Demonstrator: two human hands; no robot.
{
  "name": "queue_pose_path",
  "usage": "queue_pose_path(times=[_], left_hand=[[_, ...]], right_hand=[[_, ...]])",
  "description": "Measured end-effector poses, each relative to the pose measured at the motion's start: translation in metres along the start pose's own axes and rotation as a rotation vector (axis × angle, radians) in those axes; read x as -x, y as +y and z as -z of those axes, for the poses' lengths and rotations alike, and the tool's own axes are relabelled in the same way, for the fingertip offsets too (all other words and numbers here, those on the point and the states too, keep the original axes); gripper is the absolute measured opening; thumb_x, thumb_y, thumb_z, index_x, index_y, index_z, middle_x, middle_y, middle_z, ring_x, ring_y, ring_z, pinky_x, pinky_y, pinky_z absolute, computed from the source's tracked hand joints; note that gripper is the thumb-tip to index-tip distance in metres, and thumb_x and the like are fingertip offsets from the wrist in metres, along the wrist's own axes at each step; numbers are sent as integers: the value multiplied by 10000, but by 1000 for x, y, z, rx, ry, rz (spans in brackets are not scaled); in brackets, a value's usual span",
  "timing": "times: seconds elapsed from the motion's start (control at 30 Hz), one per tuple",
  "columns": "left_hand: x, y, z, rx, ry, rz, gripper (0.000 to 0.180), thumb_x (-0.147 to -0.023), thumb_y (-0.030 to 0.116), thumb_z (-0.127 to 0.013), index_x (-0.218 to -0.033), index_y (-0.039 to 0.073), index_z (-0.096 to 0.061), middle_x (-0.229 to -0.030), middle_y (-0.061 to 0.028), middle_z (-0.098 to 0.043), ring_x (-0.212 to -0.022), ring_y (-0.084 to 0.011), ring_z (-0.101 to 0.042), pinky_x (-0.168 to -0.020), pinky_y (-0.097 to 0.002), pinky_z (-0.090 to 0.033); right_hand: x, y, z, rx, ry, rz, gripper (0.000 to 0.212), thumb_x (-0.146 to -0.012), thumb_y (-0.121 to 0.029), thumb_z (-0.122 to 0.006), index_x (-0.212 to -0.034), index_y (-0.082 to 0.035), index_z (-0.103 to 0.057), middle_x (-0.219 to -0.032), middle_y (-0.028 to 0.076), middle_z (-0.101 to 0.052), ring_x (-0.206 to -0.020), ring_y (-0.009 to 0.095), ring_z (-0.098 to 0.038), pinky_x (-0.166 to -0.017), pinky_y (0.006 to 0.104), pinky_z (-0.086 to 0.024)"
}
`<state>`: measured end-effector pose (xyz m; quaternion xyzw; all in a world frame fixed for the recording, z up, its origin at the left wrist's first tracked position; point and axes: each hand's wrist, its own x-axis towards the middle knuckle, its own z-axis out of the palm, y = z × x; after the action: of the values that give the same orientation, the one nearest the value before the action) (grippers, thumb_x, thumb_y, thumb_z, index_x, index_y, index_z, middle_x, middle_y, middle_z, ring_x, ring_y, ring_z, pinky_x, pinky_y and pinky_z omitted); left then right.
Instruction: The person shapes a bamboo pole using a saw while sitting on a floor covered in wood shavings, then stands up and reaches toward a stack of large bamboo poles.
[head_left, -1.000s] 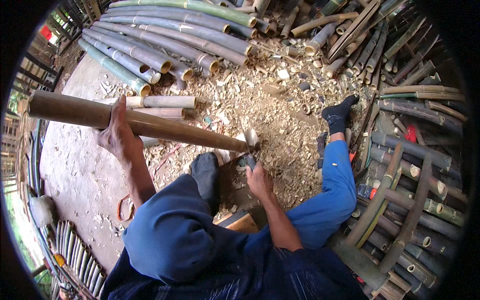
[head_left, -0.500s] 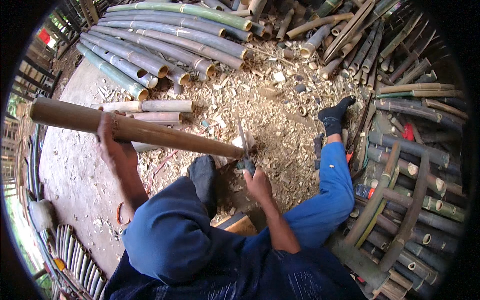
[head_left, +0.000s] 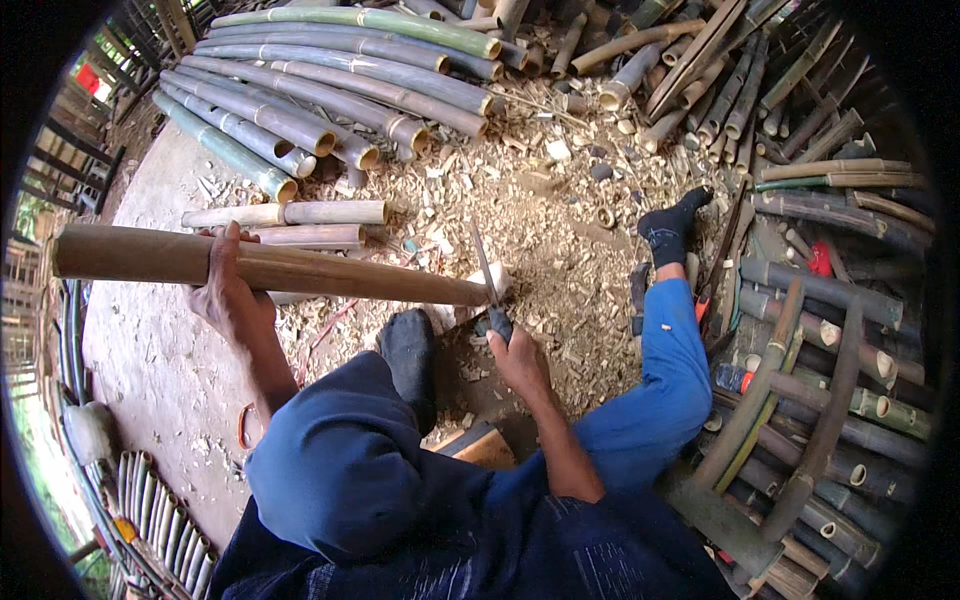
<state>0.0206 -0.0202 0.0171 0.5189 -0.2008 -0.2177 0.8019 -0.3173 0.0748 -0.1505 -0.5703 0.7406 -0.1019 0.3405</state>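
Observation:
My left hand (head_left: 230, 285) is closed around a long brown bamboo pole (head_left: 350, 277), gripping it toward its thick left end. The pole slopes slightly down to the right, and its far right end rests at a pale block (head_left: 497, 278) near my left foot. In my right hand (head_left: 520, 358) is a knife (head_left: 482, 255), held by its dark handle. Its narrow blade points up and away, crossing right at the pole's tip. Whether the edge touches the bamboo I cannot tell.
Long bamboo poles (head_left: 380, 68) lie stacked at the far left, with two shorter pieces (head_left: 290, 213) below them. Wood chips (head_left: 560, 220) cover the ground. On the right stands a wooden frame (head_left: 825, 420) over piled bamboo (head_left: 890, 440). My socked feet (head_left: 408, 360) flank the work.
The bamboo pole's left end has dropped a little, so the pole lies flatter and looks turned in my left hand. My right hand and the knife have barely moved.

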Motion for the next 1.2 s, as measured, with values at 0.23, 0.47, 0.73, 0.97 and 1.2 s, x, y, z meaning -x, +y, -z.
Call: queue_pose_path(times=[0.23,0.47,0.73,0.97,1.2], left_hand=[[4,0,-1,-66,-21,-9,373,-813,58,-782,-1114,-30,-580,-839,-115,-668,-743,-211,-670,-753,-370,-563],[-11,1,13,64,-364,14,371,-838,-2,-709,-1170,12,-545,-984,-98,-622,-864,-226,-669,-851,-378,-554],[-18,-7,26,192,-552,34,407,-863,6,-684,-1232,37,-515,-1025,-103,-613,-906,-225,-663,-890,-390,-550],[40,-2,7,102,-555,199,698,-829,118,-768,-1419,20,-408,-1175,-147,-629,-1037,-270,-629,-951,-402,-514],[71,-165,56,-31,-257,521,745,-824,143,-765,-1449,24,-376,-1178,-138,-623,-1068,-277,-612,-946,-394,-507]], right_hand=[[22,-27,24,-172,132,105,490,-953,-468,-606,-1116,-9,-560,-866,288,-685,-856,452,-691,-750,577,-509],[3,-15,38,-172,-27,-15,490,-951,-462,-607,-1102,4,-584,-891,279,-687,-874,477,-673,-743,546,-515],[6,16,-7,-199,184,108,426,-939,-422,-637,-1083,-23,-593,-865,253,-695,-813,453,-690,-699,524,-533],[-15,49,-21,-364,62,21,378,-933,-373,-665,-923,3,-622,-644,117,-618,-566,254,-637,-554,413,-494],[-18,61,-38,-595,32,-375,432,-964,-425,-635,-1022,-1,-570,-703,76,-564,-537,185,-560,-473,367,-430]])
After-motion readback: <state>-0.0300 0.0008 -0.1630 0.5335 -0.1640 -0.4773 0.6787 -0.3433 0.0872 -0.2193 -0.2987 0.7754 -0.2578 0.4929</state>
